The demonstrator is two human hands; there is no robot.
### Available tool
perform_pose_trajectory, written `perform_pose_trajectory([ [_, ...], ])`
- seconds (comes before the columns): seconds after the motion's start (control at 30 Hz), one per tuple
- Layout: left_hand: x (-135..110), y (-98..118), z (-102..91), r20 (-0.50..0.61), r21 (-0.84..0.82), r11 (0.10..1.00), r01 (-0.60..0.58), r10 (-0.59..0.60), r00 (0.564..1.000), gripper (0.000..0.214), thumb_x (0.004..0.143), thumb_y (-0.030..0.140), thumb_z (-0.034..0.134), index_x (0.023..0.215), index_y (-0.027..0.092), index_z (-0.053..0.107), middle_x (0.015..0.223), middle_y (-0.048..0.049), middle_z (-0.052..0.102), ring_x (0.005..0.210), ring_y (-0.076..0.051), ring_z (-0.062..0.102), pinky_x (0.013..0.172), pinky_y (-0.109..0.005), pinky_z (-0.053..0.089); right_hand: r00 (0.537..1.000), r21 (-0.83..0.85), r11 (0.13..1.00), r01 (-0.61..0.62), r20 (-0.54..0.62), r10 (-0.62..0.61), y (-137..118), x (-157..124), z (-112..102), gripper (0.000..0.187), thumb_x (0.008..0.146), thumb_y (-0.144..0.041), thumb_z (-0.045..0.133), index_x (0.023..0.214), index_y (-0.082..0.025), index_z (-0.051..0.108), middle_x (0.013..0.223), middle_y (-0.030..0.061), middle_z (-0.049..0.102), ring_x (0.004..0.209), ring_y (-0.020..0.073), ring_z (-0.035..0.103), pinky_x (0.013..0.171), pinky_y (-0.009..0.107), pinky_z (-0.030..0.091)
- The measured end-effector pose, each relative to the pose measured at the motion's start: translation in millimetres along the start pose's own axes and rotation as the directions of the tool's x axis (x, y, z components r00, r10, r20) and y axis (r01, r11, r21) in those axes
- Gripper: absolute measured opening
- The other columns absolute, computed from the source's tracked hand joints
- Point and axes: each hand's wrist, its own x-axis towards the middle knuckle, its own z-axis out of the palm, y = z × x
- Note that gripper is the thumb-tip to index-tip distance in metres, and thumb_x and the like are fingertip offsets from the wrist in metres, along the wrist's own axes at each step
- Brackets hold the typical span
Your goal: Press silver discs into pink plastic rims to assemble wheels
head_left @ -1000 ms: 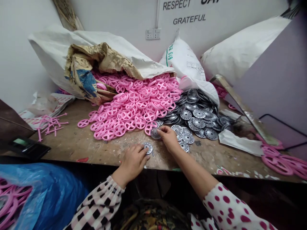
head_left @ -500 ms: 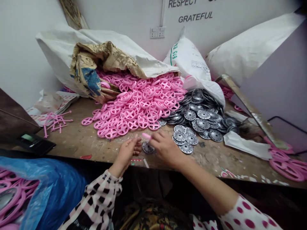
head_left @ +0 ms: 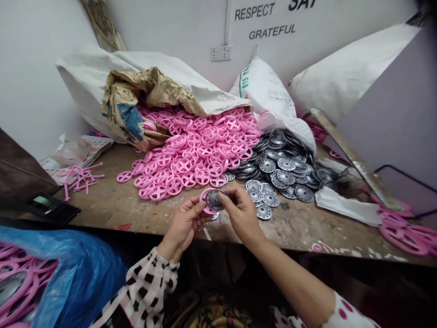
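Both my hands are raised just above the front of the wooden table (head_left: 112, 205). My left hand (head_left: 184, 223) pinches a pink plastic wheel (head_left: 205, 200) by its lower edge. My right hand (head_left: 241, 210) presses a silver disc (head_left: 215, 199) onto that wheel, fingers closed round its rim. A second silver disc (head_left: 215, 216) lies on the table just under my hands. Behind them spreads a heap of pink wheels (head_left: 198, 148), and to the right a heap of silver discs (head_left: 283, 166).
A torn white sack (head_left: 136, 82) spills the pink wheels at the back. White bags (head_left: 269, 98) lean on the wall. Pink sprue sticks (head_left: 80, 175) lie at the left, a dark device (head_left: 51, 205) at the left edge, a blue bag (head_left: 64, 269) below.
Both hands have lifted off the table and come together. The pink wheel and a silver disc, apart before, are now held against each other between them.
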Motion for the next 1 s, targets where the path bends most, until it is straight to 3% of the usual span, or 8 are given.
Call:
perform_pose_trajectory([
  [0.13, -5.9, -8.7, -2.2, 0.018, 0.046, 0.995, -0.088, 0.087, 0.996, 0.035, 0.066, 0.033, 0.081, 0.093, 0.016, 0.066, 0.084, -0.0012, 0.069, 0.069, -0.011, 0.063, 0.065, -0.022, 0.053, 0.99, -0.225, 0.969, 0.1, -0.073, -0.119, 9.2, -6.1, 12.4, 0.017, 0.084, -0.035, 0.06, 0.088, -0.019, 0.058, 0.088, 0.0048, 0.054, 0.081, 0.0179, 0.052, 0.074, 0.032, 0.044],
  [0.2, -8.2, -8.6, -7.1, 0.035, 0.104, 0.99, -0.092, 0.089, 0.995, 0.034, 0.068, 0.035, 0.079, 0.093, 0.016, 0.067, 0.085, -0.0015, 0.069, 0.07, -0.011, 0.062, 0.062, -0.021, 0.051, 0.997, -0.189, 0.981, 0.052, -0.038, -0.06, 10.9, -6.3, 10.4, 0.029, 0.08, -0.037, 0.065, 0.1, -0.019, 0.056, 0.094, 0.0058, 0.056, 0.08, 0.0174, 0.053, 0.072, 0.031, 0.046],
  [0.27, -10.4, -6.3, -10.6, 0.062, 0.151, 0.985, -0.08, 0.071, 0.995, 0.033, 0.069, 0.036, 0.078, 0.093, 0.016, 0.067, 0.084, -0.0018, 0.069, 0.069, -0.011, 0.061, 0.062, -0.021, 0.05, 0.988, -0.045, 0.997, -0.06, 0.139, 0.065, 11.5, -3.1, 5.0, 0.037, 0.079, -0.038, 0.065, 0.108, -0.019, 0.054, 0.094, 0.0049, 0.06, 0.078, 0.0166, 0.056, 0.07, 0.03, 0.047],
  [0.33, -12.3, -4.2, -11.1, 0.09, 0.188, 0.979, -0.074, 0.057, 0.994, 0.034, 0.071, 0.037, 0.077, 0.095, 0.016, 0.067, 0.083, -0.0023, 0.069, 0.07, -0.012, 0.061, 0.063, -0.022, 0.05, 0.929, 0.066, 0.983, -0.174, 0.342, 0.141, 11.1, 1.2, -0.4, 0.03, 0.081, -0.039, 0.061, 0.103, -0.019, 0.058, 0.088, 0.0032, 0.064, 0.078, 0.0169, 0.059, 0.072, 0.03, 0.048],
  [0.4, -13.4, -4.4, -9.7, 0.103, 0.226, 0.971, -0.074, 0.052, 0.993, 0.036, 0.071, 0.039, 0.076, 0.097, 0.015, 0.067, 0.083, -0.003, 0.069, 0.07, -0.013, 0.062, 0.064, -0.022, 0.049, 0.891, 0.113, 0.966, -0.231, 0.423, 0.164, 10.1, 2.4, -2.8, 0.024, 0.081, -0.039, 0.061, 0.093, -0.018, 0.061, 0.084, 0.0027, 0.065, 0.079, 0.0177, 0.06, 0.073, 0.031, 0.049],
  [0.6, -12.8, -12.2, -8.8, 0.015, 0.294, 0.947, -0.129, 0.13, 0.991, 0.032, 0.068, 0.038, 0.076, 0.088, 0.014, 0.068, 0.071, -0.0009, 0.066, 0.06, -0.011, 0.055, 0.055, -0.02, 0.042, 0.953, 0.105, 0.969, -0.224, 0.232, 0.195, 11.6, -13.2, 6.8, 0.017, 0.081, -0.035, 0.061, 0.089, -0.02, 0.061, 0.082, 0.0009, 0.064, 0.076, 0.0166, 0.058, 0.071, 0.029, 0.047],
  [0.83, -15.4, -1.2, -4.1, 0.142, 0.422, 0.885, -0.199, 0.152, 0.978, 0.025, 0.072, 0.034, 0.071, 0.087, 0.015, 0.07, 0.079, -0.0028, 0.068, 0.07, -0.014, 0.058, 0.062, -0.022, 0.042, 0.911, -0.034, 0.992, -0.123, 0.392, 0.126, 0.1, -4.9, -7.6, 0.023, 0.082, -0.037, 0.058, 0.094, -0.019, 0.065, 0.087, 0.003, 0.066, 0.08, 0.0175, 0.059, 0.072, 0.028, 0.046],
  [1.0, -17.1, -11.4, 1.5, 0.102, 0.466, 0.86, -0.208, 0.182, 0.978, 0.02, 0.075, 0.033, 0.066, 0.083, 0.015, 0.068, 0.074, -0.0013, 0.064, 0.07, -0.015, 0.057, 0.065, -0.024, 0.045, 0.96, -0.054, 0.991, -0.124, 0.245, 0.134, -2.6, -12.3, -2.8, 0.019, 0.084, -0.034, 0.056, 0.08, -0.017, 0.064, 0.072, 0.0009, 0.063, 0.068, 0.0139, 0.056, 0.062, 0.024, 0.042],
])
